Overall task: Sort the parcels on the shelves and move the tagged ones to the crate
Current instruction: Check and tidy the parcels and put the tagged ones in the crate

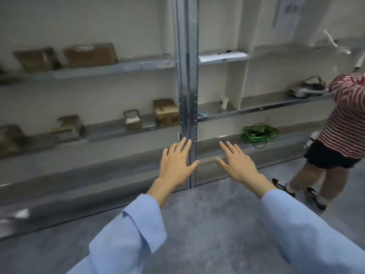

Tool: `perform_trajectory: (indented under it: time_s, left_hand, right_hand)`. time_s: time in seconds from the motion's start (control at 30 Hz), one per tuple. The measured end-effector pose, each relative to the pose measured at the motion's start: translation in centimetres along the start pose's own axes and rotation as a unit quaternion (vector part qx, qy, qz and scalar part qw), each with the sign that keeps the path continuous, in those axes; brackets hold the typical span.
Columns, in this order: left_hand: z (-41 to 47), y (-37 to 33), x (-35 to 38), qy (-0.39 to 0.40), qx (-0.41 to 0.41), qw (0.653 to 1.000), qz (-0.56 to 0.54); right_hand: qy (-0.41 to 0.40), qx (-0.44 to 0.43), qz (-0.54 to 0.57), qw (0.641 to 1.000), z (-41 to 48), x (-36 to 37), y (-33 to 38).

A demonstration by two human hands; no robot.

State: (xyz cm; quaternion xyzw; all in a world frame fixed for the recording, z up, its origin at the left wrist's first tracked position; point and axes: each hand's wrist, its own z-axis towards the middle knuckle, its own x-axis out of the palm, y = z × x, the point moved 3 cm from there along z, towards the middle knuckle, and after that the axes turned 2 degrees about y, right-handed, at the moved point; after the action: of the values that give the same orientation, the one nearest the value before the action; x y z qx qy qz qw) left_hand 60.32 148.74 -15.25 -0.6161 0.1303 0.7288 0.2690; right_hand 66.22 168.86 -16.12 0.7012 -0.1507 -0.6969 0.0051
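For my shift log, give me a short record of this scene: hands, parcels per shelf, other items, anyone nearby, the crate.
hands: left hand and right hand open, spread, holding nothing
upper left shelf: flat parcel, wide parcel
middle left shelf: cardboard box beside the post, small box, brown parcel further left
right shelves: white sheet, cup, green bundle
nearby: person in striped top, at right
crate: not in view
tags: too blurred to tell
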Motion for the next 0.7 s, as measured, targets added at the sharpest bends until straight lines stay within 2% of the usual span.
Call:
perform_trajectory:
  time_s: [0.13, 0.5, 0.7]
  left_hand:
    - [-2.1, 10.8, -4.1, -0.030, -0.083, 0.996, 0.015]
    - [-12.0, 40.7, -13.1, -0.104, -0.241, 0.962, 0.071]
    - [-18.6, 52.9, -16.4, -0.129, -0.312, 0.937, 0.094]
  right_hand:
    - [0.000, -0.086, -0.006, 0.996, 4.5, 0.6, 11.1]
    - [-0.023, -0.244, 0.002, 0.970, 11.5, 4.9, 44.0]
    - [-0.039, -0.312, 0.019, 0.949, 12.3, 7.4, 59.4]
